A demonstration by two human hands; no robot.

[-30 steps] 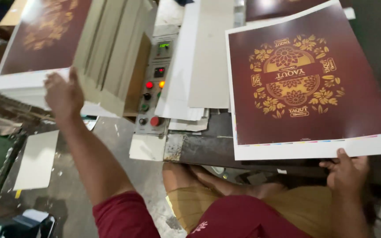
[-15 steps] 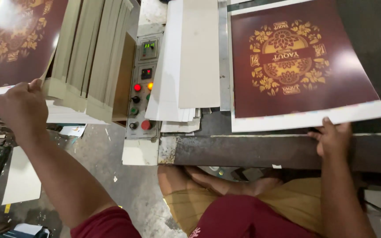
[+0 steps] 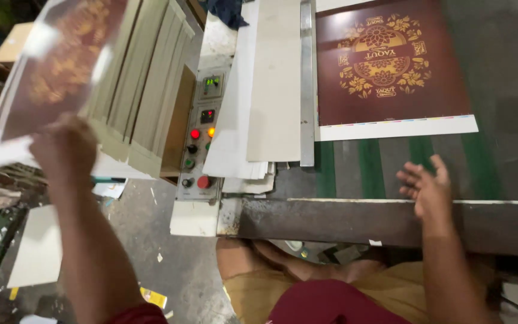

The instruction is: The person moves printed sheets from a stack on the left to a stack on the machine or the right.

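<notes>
Both hands are out in front of the person. Left hand [image 3: 61,153] is up high and pinches the near edge of a dark red printed sheet [image 3: 55,72] with gold flowers and a white border. That sheet is lifted in the air and looks blurry. Right hand [image 3: 425,186] is open, with the fingers spread and pointing away. It holds nothing and hovers just over the near edge of the machine table [image 3: 391,222], which is a dark, worn metal bar.

Just past the right hand run green belts [image 3: 370,168] across the table. Farther on, beyond the fingers, lies a second dark red printed sheet [image 3: 391,66] with the same gold flower picture. It lies flat on the belts, with its white border toward the hand, and it is apart from the hand.

Between the two hands stands a control panel [image 3: 202,144] with red, orange and green buttons and small lit screens. Right beside it, toward the right hand, lies a stack of plain cardboard sheets [image 3: 265,90] and a long metal guide rail [image 3: 307,84].

Just past the left hand stands a pile of pale boards [image 3: 145,90], leaning together. Below that hand, scraps of paper [image 3: 37,252] lie on the grey floor
</notes>
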